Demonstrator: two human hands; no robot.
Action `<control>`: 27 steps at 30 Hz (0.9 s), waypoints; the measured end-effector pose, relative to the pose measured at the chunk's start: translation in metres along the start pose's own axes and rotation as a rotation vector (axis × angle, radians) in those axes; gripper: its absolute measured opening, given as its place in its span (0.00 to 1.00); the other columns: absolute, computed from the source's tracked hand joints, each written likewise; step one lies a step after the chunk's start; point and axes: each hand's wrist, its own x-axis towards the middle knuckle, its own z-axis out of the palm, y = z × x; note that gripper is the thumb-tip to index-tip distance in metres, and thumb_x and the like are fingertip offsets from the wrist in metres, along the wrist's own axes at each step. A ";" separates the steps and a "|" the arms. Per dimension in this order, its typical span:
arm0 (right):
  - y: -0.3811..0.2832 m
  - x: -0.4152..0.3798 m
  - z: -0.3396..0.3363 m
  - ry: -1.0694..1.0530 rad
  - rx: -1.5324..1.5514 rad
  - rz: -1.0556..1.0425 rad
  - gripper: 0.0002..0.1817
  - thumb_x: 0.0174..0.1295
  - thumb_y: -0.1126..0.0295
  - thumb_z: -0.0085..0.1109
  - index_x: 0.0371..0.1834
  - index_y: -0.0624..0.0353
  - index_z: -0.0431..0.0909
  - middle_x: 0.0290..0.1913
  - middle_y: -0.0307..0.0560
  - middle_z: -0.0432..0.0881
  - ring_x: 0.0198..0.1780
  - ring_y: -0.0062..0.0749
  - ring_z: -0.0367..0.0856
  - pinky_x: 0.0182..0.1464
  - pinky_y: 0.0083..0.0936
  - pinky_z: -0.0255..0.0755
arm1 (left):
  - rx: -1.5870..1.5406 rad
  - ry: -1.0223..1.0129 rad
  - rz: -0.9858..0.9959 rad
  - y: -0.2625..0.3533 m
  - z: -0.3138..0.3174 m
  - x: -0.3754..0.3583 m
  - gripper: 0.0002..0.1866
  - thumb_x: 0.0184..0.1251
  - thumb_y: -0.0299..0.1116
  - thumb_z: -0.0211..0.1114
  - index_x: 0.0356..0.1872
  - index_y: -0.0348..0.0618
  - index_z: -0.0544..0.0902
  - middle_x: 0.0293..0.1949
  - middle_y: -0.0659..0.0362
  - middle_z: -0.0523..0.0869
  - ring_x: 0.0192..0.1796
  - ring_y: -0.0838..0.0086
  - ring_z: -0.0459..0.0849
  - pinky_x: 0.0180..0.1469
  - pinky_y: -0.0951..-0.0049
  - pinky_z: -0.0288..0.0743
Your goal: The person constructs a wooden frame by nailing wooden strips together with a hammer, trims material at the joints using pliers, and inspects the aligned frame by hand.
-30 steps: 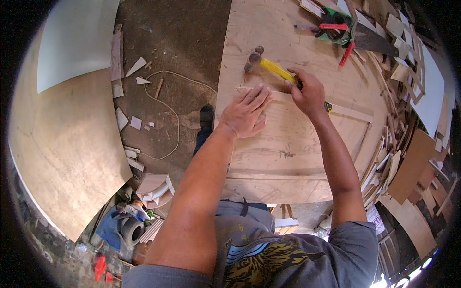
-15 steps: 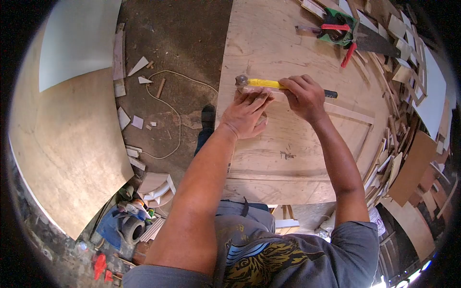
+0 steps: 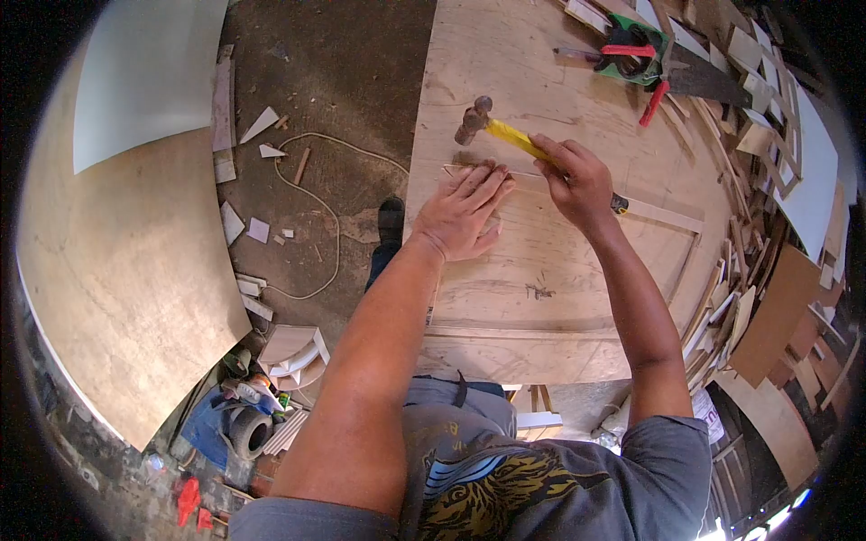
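My right hand is wrapped round the yellow handle of a hammer, whose metal head hangs just above the far left corner of the wooden frame strips. My left hand lies with fingers stretched over the far wooden strip, near its left end. The strips rest on a large plywood sheet. A small pile of nails lies on the panel inside the frame, nearer my body.
A green holder with red-handled tools and a handsaw lie at the back right. Wood scraps crowd the right edge. On the left are a cord, offcuts and another plywood sheet.
The hammer head has lifted away from the corner and tilted backward, with my right hand still round the handle. My left hand has stayed in nearly the same place.
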 end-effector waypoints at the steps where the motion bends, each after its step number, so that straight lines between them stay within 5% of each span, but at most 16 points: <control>1: -0.003 0.001 0.000 0.008 0.023 0.021 0.24 0.64 0.73 0.72 0.65 0.46 0.86 0.38 0.46 0.87 0.37 0.41 0.87 0.39 0.35 0.79 | -0.004 -0.006 0.000 0.000 -0.001 0.000 0.43 0.67 0.50 0.68 0.81 0.46 0.68 0.81 0.52 0.67 0.84 0.56 0.63 0.84 0.51 0.55; 8: -0.006 0.000 0.003 -0.168 -0.038 0.045 0.21 0.67 0.66 0.68 0.64 0.41 0.86 0.40 0.46 0.86 0.41 0.49 0.87 0.40 0.44 0.78 | 0.029 0.004 0.007 -0.002 0.004 -0.001 0.43 0.66 0.51 0.68 0.81 0.45 0.69 0.82 0.52 0.65 0.83 0.56 0.64 0.84 0.52 0.56; 11: -0.008 0.003 0.005 -0.080 0.059 0.072 0.23 0.67 0.71 0.70 0.65 0.44 0.87 0.36 0.47 0.84 0.33 0.41 0.83 0.37 0.34 0.76 | 0.030 0.013 0.004 -0.001 0.004 0.000 0.43 0.66 0.51 0.68 0.81 0.45 0.69 0.83 0.52 0.65 0.84 0.56 0.63 0.84 0.52 0.56; 27: -0.008 0.004 0.003 -0.113 -0.003 0.051 0.20 0.69 0.65 0.66 0.64 0.38 0.87 0.39 0.45 0.86 0.39 0.48 0.87 0.38 0.43 0.80 | 0.001 -0.003 0.014 -0.002 0.004 -0.001 0.43 0.65 0.51 0.69 0.81 0.47 0.69 0.83 0.52 0.65 0.84 0.56 0.63 0.84 0.51 0.55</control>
